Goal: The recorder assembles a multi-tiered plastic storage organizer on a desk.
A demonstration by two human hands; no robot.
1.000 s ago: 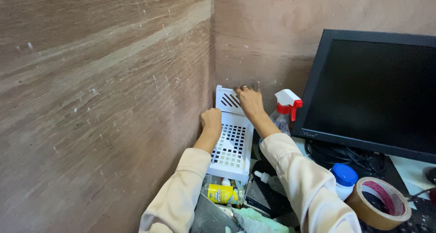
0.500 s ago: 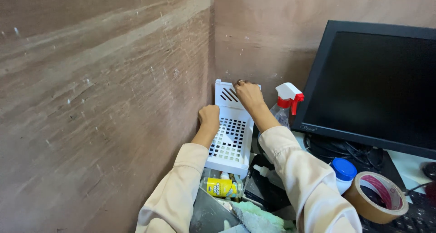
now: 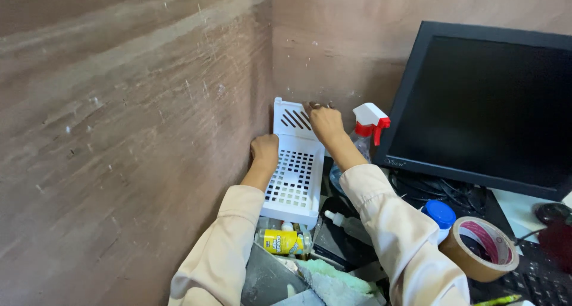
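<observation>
White plastic makes up the basket with rows of little holes, and it sits in the corner where two brown wooden walls meet. It lies at about 11 o'clock from the person, tipped with its far end raised against the back wall. The left hand is curled shut on the basket's left edge, right beside the side wall. The right hand is pressed on the top right corner, at about 12 o'clock, with its fingers bent over the rim. I think the basket is light and stiff, and a bit bendy if you squeeze hard. Thin plastic bars like these could snap, so the thick rims on the two sides look like the best places to hold. A spray bottle with a red and white top stands just beside the right hand, at 1 o'clock. A big black monitor fills the 2 o'clock side. Near the person are a yellow bottle, a blue cap, and a roll of brown tape at 4 o'clock.
</observation>
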